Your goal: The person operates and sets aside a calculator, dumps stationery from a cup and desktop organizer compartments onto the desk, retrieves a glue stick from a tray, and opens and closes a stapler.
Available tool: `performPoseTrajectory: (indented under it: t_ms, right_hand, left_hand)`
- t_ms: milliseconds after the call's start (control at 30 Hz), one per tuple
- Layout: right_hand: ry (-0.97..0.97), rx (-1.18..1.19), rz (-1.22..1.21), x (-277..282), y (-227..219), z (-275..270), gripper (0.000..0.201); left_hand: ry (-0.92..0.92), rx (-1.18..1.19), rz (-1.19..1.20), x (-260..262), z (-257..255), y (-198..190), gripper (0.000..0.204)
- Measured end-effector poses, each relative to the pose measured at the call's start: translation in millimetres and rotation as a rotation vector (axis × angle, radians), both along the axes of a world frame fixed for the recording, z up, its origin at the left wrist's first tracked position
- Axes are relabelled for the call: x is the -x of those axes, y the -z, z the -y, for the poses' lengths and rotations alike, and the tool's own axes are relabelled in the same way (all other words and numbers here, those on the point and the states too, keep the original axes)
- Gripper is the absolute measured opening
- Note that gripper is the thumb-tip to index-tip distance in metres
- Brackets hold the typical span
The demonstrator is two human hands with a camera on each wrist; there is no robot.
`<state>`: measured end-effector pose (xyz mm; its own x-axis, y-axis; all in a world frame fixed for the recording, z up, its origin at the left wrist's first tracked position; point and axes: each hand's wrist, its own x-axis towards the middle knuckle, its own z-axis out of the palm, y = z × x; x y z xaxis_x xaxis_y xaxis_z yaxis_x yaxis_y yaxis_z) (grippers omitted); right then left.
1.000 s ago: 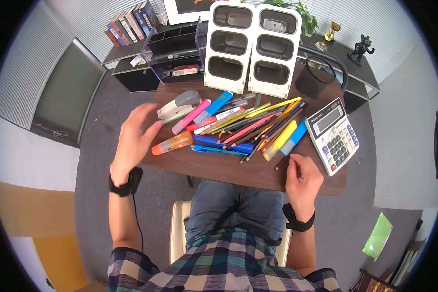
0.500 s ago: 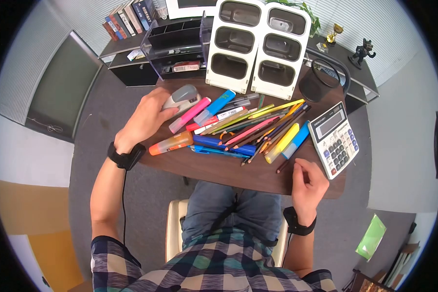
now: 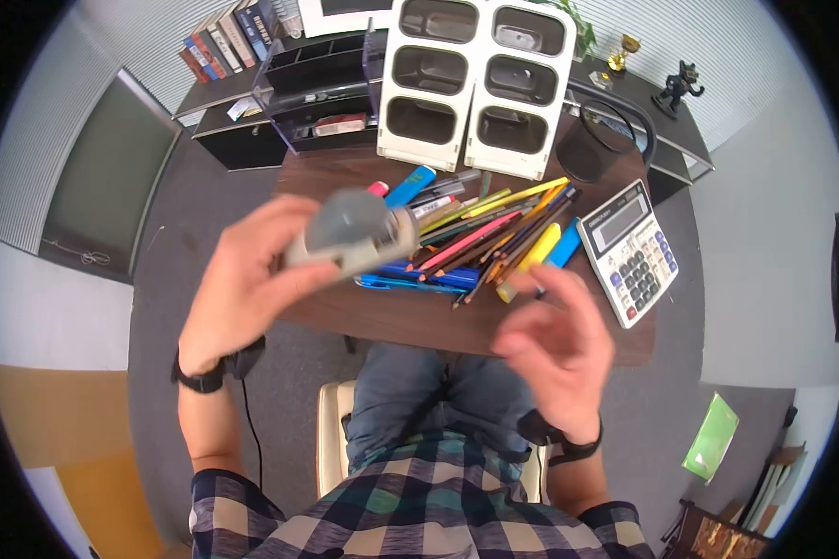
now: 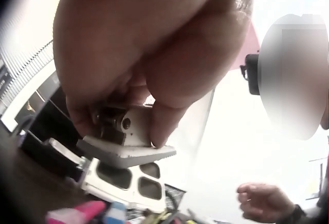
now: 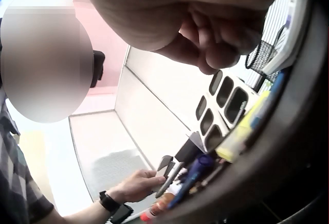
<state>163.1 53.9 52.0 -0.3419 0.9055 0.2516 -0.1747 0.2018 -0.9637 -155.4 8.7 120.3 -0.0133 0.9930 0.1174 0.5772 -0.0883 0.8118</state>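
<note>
The left hand [image 3: 242,293] grips the grey stapler [image 3: 350,233] — lifted above the desk's [image 3: 391,321] near left edge. The right hand [image 3: 555,345] hovers well right of it — fingers loosely curled, holding nothing.
</note>
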Motion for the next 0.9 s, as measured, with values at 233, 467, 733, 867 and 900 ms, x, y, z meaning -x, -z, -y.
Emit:
performPoseTrajectory:
  t_ms: [233,467,733,867,900]
  right_hand:
    - [-0.357,0.107,0.060,40.4,-13.4,-4.1,0.047]
    - [-0.350,0.184,-0.048,42.6,-12.2,2.6,0.026]
    - [-0.372,0.181,-0.059,32.7,-9.8,1.2,0.023]
    - [-0.390,0.259,-0.169,32.2,-4.4,2.2,0.022]
    - [-0.390,0.259,-0.169,32.2,-2.3,2.4,0.022]
  left_hand:
    - [0.275,-0.095,-0.005,-40.3,15.7,15.1,0.037]
    - [0.196,-0.081,0.038,-55.1,22.6,31.3,0.040]
    - [0.164,-0.088,0.260,-56.3,34.8,46.1,0.038]
    - [0.185,-0.157,0.533,-46.2,32.7,58.8,0.039]
    - [0.185,-0.157,0.533,-49.7,33.7,58.3,0.039]
